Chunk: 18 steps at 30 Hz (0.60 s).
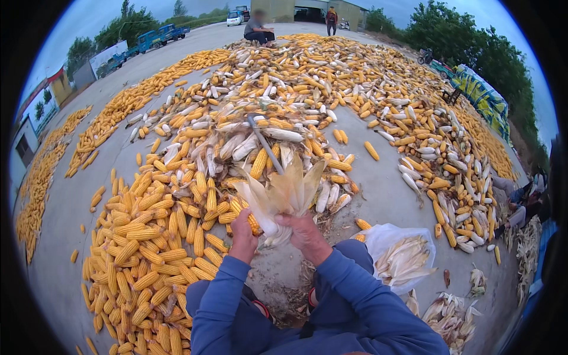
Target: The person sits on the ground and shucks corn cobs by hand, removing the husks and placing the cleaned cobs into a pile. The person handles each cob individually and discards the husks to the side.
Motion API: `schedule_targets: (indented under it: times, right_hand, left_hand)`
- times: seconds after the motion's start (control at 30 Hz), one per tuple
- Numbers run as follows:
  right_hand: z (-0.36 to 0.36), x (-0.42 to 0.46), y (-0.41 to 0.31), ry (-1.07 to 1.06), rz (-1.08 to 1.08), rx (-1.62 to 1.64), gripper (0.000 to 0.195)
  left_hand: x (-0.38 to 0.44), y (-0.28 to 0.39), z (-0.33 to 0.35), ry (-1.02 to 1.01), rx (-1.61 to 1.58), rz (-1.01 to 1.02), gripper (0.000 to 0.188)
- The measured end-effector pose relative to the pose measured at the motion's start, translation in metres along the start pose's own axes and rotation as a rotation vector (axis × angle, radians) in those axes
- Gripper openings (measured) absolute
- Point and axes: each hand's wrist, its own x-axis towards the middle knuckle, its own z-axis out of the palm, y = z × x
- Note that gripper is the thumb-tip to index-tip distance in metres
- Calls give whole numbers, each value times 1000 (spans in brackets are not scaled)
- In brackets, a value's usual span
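Observation:
Between my knees, my left hand (244, 235) grips a yellow corn cob (254, 224), partly hidden by the fingers. My right hand (304, 234) is closed on pale dry corn husks (290, 191) that fan out upwards beside the cob. Both hands are close together; whether the husks are still joined to the cob cannot be told. A pile of husked yellow cobs (142, 266) lies at my left. Straight ahead is a heap of cobs in husks (235, 146), with a grey rod (265, 142) lying across it.
A white plastic bag (388, 235) holding husks stands by my right knee, with loose husks (450, 317) behind it. More corn (439, 151) spreads over the concrete ground. One person (259, 31) sits beyond the heap, another (331, 21) stands farther back, and other people's legs (517, 217) show at the right edge.

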Motion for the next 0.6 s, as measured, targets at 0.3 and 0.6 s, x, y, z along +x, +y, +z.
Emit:
schedule_targets:
  times: [0.3,0.6]
  right_hand:
    - [-8,5,4,19,11,3,67]
    - [-12,5,10,50,10,25,65]
  left_hand:
    - [0,3,-7,19,13,-55,35]
    - [-6,3,-5,34,33,-64,30]
